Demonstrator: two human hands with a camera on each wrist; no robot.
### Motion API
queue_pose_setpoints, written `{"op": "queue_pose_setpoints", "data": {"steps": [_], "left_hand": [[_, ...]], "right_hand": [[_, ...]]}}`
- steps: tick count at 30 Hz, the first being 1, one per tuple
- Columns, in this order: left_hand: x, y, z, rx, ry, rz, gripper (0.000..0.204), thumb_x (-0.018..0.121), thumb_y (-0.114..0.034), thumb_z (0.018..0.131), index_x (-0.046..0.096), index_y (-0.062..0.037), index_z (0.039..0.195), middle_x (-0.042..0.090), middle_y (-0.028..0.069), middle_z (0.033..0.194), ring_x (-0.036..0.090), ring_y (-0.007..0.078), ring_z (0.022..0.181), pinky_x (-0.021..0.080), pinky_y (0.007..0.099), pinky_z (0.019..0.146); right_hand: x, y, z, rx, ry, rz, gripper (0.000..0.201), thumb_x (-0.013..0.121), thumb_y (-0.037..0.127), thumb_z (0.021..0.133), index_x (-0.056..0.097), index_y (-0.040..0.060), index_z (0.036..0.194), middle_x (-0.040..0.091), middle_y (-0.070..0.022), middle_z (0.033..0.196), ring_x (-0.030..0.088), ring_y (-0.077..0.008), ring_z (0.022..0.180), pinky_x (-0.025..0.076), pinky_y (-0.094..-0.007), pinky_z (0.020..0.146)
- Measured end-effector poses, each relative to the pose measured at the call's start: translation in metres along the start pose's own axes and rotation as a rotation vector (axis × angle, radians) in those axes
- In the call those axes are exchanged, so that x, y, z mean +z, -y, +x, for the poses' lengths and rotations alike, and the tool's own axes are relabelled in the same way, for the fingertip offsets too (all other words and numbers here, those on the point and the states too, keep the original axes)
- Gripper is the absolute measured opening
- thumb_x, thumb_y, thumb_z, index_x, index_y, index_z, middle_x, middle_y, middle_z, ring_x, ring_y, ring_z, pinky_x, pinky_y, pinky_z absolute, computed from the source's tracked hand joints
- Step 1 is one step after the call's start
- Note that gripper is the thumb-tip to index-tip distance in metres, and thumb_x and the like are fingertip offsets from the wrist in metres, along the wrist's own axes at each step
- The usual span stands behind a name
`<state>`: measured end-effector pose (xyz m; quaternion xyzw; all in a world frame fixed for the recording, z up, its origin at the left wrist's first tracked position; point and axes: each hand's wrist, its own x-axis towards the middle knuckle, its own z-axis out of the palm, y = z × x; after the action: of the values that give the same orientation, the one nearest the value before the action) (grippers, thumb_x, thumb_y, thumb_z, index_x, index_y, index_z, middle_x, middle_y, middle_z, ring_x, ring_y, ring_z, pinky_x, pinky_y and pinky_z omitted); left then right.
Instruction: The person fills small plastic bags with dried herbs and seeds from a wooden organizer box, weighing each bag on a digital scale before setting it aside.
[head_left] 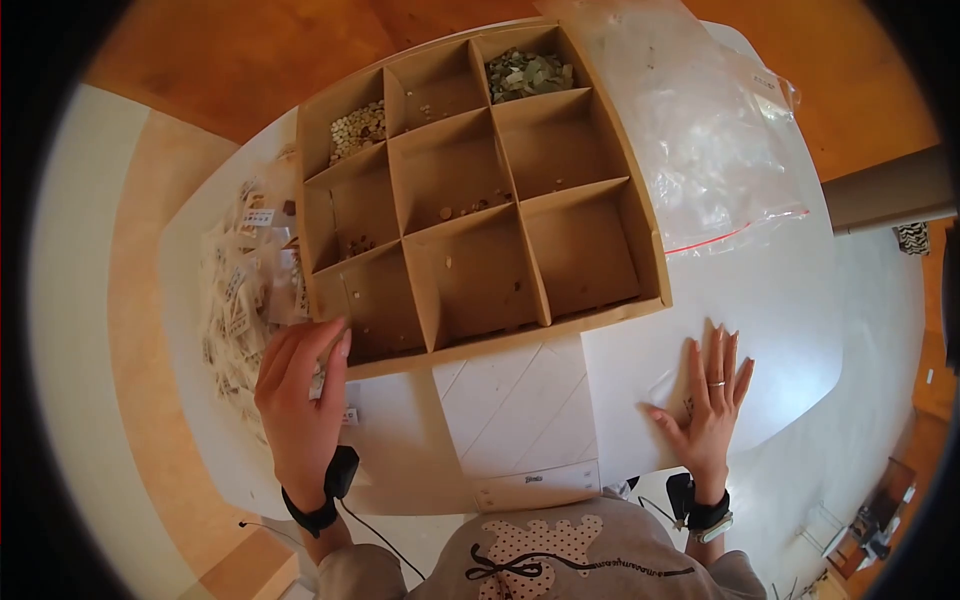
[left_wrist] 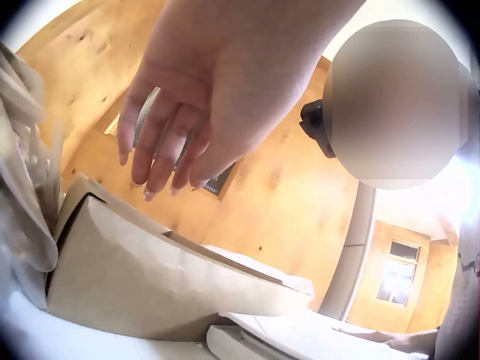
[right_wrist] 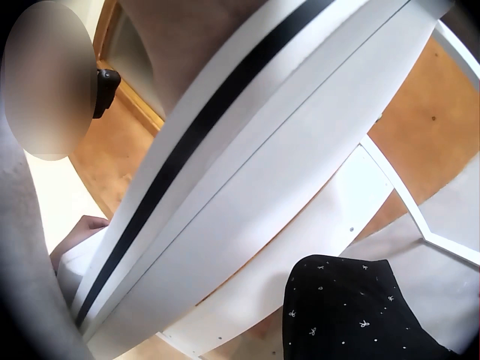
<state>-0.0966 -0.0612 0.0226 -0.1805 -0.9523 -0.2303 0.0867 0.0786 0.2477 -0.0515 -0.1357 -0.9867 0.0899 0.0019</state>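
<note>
A cardboard box [head_left: 580,262] split into several square compartments lies on the white table. My left hand [head_left: 305,400] hovers at its near left corner, over the rim, fingers relaxed and slightly bent. The left wrist view shows that hand [left_wrist: 180,127] hanging above the box wall [left_wrist: 150,285], nothing visible in its fingers. Pale seeds [head_left: 358,130] fill part of the far left compartment, and greenish flakes [head_left: 530,75] the far right one. Only scattered bits lie in several others. My right hand [head_left: 712,410] rests palm down on the table, fingers spread, right of the box.
Many small clear packets [head_left: 225,300] with printed labels are heaped left of the box. A large clear plastic bag [head_left: 715,150] lies along its right side. A white panel [head_left: 520,410] with diagonal lines sits before the box, between my hands.
</note>
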Motion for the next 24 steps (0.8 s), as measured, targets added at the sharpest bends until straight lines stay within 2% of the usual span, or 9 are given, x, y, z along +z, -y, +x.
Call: {"op": "queue_pose_setpoints", "data": {"steps": [2,8,11,14,16,17,19,21,24], "left_hand": [[0.003,0.002,0.001,0.000,-0.017,0.006,0.015,0.061,0.003,0.074,0.061,-0.0010,0.089,0.062,0.0087,0.082,0.058,0.0245,0.078,0.046,0.0320,0.070],[0.004,-0.005,-0.003,0.054,-0.049,0.004,0.015,0.060,0.007,0.073,0.060,0.0003,0.086,0.062,0.0092,0.080,0.059,0.0242,0.077,0.046,0.0312,0.069],[0.003,-0.013,-0.012,0.025,-0.081,-0.087,0.013,0.062,0.004,0.073,0.061,-0.0002,0.085,0.062,0.0096,0.079,0.059,0.0241,0.077,0.047,0.0308,0.068],[0.009,-0.025,-0.028,0.018,0.013,-0.292,0.013,0.065,0.001,0.073,0.062,-0.0006,0.085,0.062,0.0100,0.079,0.059,0.0241,0.075,0.047,0.0309,0.067],[0.014,-0.045,-0.030,0.080,0.294,-0.557,0.020,0.067,-0.004,0.073,0.061,-0.0019,0.092,0.062,0.0106,0.085,0.059,0.0251,0.078,0.047,0.0318,0.069],[0.021,-0.060,-0.031,0.116,0.373,-0.670,0.024,0.067,-0.005,0.074,0.060,-0.0023,0.096,0.061,0.0105,0.087,0.058,0.0250,0.079,0.047,0.0321,0.069],[0.033,-0.080,-0.036,0.162,0.502,-0.853,0.029,0.067,-0.007,0.075,0.058,-0.0028,0.102,0.059,0.0104,0.088,0.057,0.0245,0.080,0.047,0.0324,0.069],[0.037,-0.087,-0.041,0.179,0.607,-0.988,0.031,0.067,-0.009,0.076,0.056,-0.0028,0.104,0.057,0.0104,0.087,0.056,0.0234,0.081,0.047,0.0322,0.069],[0.036,-0.083,-0.042,0.200,0.513,-0.901,0.028,0.068,-0.008,0.075,0.057,-0.0010,0.100,0.055,0.0103,0.079,0.057,0.0226,0.074,0.047,0.0306,0.066]], "right_hand": [[0.000,-0.002,0.000,-0.003,0.047,-0.037,0.072,0.048,0.058,0.079,0.040,0.0105,0.132,0.029,-0.0153,0.141,0.022,-0.0363,0.132,0.007,-0.0575,0.104],[0.006,-0.007,-0.002,0.022,0.039,-0.076,0.056,0.046,0.045,0.086,0.044,0.0107,0.130,0.031,-0.0157,0.140,0.022,-0.0360,0.132,0.007,-0.0557,0.105],[0.002,-0.006,0.001,0.087,0.061,0.086,0.048,0.040,0.040,0.090,0.046,0.0104,0.128,0.031,-0.0174,0.140,0.020,-0.0359,0.133,0.006,-0.0526,0.106],[-0.013,0.003,0.002,0.056,-0.054,0.805,0.048,0.035,0.041,0.093,0.046,0.0100,0.128,0.029,-0.0200,0.140,0.017,-0.0370,0.133,0.007,-0.0503,0.106],[-0.021,0.022,0.009,-0.193,-0.043,1.202,0.054,0.027,0.044,0.094,0.046,0.0043,0.126,0.016,-0.0267,0.142,0.007,-0.0399,0.134,0.011,-0.0496,0.105],[-0.023,0.036,0.011,-0.228,0.038,1.367,0.055,0.028,0.044,0.094,0.045,0.0035,0.127,0.011,-0.0266,0.143,0.004,-0.0396,0.135,0.011,-0.0496,0.105],[-0.026,0.056,0.018,-0.362,0.199,1.496,0.058,0.029,0.046,0.093,0.043,0.0022,0.128,0.007,-0.0258,0.144,0.003,-0.0387,0.135,0.013,-0.0488,0.105],[-0.027,0.066,0.028,-0.550,0.346,1.415,0.060,0.031,0.047,0.092,0.040,0.0013,0.130,0.007,-0.0242,0.145,0.006,-0.0374,0.135,0.015,-0.0473,0.105],[-0.032,0.083,0.025,-0.453,0.548,1.663,0.063,0.033,0.047,0.091,0.038,-0.0011,0.131,0.013,-0.0237,0.144,0.015,-0.0356,0.134,0.018,-0.0441,0.105]]}}
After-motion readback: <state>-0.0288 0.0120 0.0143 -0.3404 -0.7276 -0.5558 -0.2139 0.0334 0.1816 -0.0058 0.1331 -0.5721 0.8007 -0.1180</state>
